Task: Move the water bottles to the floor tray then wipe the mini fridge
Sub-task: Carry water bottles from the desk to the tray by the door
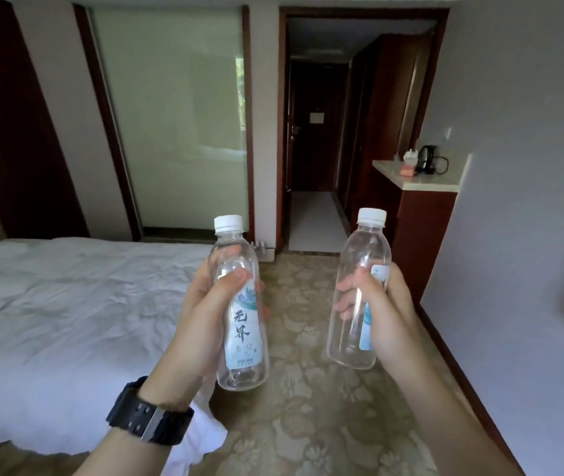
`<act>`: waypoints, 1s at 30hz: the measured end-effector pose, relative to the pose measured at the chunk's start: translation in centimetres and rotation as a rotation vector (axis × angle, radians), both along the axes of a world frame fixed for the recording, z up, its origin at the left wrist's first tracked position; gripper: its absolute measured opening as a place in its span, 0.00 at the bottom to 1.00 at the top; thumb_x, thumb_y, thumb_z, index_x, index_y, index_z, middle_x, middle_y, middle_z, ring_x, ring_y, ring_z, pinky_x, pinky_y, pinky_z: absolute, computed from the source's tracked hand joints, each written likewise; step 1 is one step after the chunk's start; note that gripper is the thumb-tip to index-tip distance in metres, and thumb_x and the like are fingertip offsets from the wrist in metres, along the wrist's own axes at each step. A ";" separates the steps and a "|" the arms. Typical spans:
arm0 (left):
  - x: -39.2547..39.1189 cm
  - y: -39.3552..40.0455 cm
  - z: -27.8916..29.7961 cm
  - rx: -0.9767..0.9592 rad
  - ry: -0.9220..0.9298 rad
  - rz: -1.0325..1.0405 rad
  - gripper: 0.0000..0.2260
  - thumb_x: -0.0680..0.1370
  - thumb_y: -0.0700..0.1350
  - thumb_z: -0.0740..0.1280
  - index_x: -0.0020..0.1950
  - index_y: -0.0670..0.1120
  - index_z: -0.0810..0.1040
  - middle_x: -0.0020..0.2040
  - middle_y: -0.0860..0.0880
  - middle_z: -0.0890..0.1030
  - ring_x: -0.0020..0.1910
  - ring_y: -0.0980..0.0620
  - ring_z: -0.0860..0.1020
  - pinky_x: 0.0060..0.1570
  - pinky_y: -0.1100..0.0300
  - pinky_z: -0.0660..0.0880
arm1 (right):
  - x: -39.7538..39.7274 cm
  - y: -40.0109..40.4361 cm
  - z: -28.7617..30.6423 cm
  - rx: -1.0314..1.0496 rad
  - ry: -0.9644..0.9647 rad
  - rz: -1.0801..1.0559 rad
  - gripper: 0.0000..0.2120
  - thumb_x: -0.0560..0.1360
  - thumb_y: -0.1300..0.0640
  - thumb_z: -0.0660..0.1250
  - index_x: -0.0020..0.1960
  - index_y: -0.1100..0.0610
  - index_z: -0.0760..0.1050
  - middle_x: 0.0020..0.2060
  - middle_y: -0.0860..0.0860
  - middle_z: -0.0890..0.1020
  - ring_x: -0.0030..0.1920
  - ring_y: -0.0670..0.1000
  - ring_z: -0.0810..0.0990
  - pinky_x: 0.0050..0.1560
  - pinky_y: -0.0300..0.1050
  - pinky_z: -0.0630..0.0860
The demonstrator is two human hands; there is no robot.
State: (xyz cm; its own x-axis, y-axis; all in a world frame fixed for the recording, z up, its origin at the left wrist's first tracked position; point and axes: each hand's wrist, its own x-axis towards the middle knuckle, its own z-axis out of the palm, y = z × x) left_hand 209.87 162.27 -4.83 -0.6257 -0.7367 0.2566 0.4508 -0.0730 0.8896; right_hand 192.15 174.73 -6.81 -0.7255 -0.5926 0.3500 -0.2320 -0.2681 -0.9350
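A single head-worn wide-angle camera looked forward and slightly down across the room toward the doorway (311, 132). The bed (50, 321) lay at its left, the carpeted floor (308, 424) close below, both forearms entering from the bottom edge.

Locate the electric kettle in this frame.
In the head view, the kettle stands upper right on the pale countertop against the wall, beside the doorway.

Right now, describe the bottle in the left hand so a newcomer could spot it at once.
Start from the white bed on the left; just past its edge the left hand, above a black wristwatch, grips a clear white-capped bottle. Unlike the other bottle, its label with large dark characters faces the camera.
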 end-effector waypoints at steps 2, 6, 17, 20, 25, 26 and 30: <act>-2.5 -3.1 -0.2 0.000 0.014 0.043 0.11 0.72 0.45 0.65 0.53 0.48 0.78 0.41 0.38 0.79 0.31 0.42 0.77 0.30 0.55 0.77 | -2.9 -3.4 -0.1 -0.004 0.000 0.028 0.21 0.73 0.44 0.64 0.56 0.60 0.73 0.41 0.56 0.83 0.35 0.53 0.83 0.36 0.42 0.79; -7.8 -10.7 -1.5 -0.015 0.003 0.080 0.13 0.72 0.46 0.65 0.56 0.45 0.75 0.41 0.39 0.79 0.31 0.42 0.78 0.31 0.53 0.77 | -8.8 -11.3 -1.0 0.014 0.027 0.021 0.25 0.71 0.38 0.65 0.56 0.57 0.74 0.41 0.53 0.84 0.36 0.53 0.83 0.37 0.46 0.79; -25.5 -34.6 -1.3 0.017 0.000 0.027 0.24 0.70 0.49 0.70 0.62 0.39 0.73 0.43 0.37 0.78 0.34 0.42 0.78 0.35 0.51 0.77 | -24.4 -34.6 0.0 0.053 0.015 -0.010 0.18 0.74 0.43 0.64 0.53 0.57 0.74 0.40 0.52 0.84 0.36 0.52 0.83 0.40 0.49 0.79; -29.8 -39.1 0.0 -0.001 0.014 0.002 0.20 0.72 0.46 0.67 0.61 0.38 0.72 0.43 0.37 0.77 0.36 0.41 0.76 0.33 0.53 0.77 | -28.5 -39.3 0.8 0.041 0.006 -0.034 0.16 0.73 0.43 0.65 0.52 0.53 0.74 0.40 0.52 0.84 0.36 0.53 0.83 0.42 0.53 0.80; -37.1 -46.6 0.0 0.013 0.012 0.025 0.21 0.72 0.46 0.66 0.62 0.38 0.72 0.41 0.39 0.79 0.34 0.41 0.77 0.32 0.54 0.78 | -35.2 -46.9 0.3 0.062 0.046 -0.005 0.17 0.67 0.42 0.69 0.50 0.51 0.74 0.37 0.59 0.82 0.36 0.53 0.81 0.42 0.51 0.80; -38.8 -48.2 -0.2 0.016 0.009 0.027 0.21 0.72 0.46 0.66 0.62 0.39 0.73 0.41 0.39 0.79 0.34 0.41 0.78 0.32 0.54 0.78 | -36.9 -48.5 0.0 0.071 0.055 -0.001 0.16 0.68 0.43 0.69 0.50 0.52 0.74 0.35 0.57 0.81 0.36 0.52 0.81 0.42 0.48 0.79; -46.2 -54.7 -1.4 -0.002 -0.004 0.036 0.19 0.71 0.48 0.68 0.60 0.42 0.74 0.41 0.39 0.79 0.35 0.40 0.78 0.34 0.52 0.78 | -44.7 -55.4 -1.2 0.063 0.041 0.011 0.13 0.70 0.47 0.68 0.51 0.52 0.74 0.34 0.59 0.81 0.34 0.53 0.80 0.42 0.49 0.78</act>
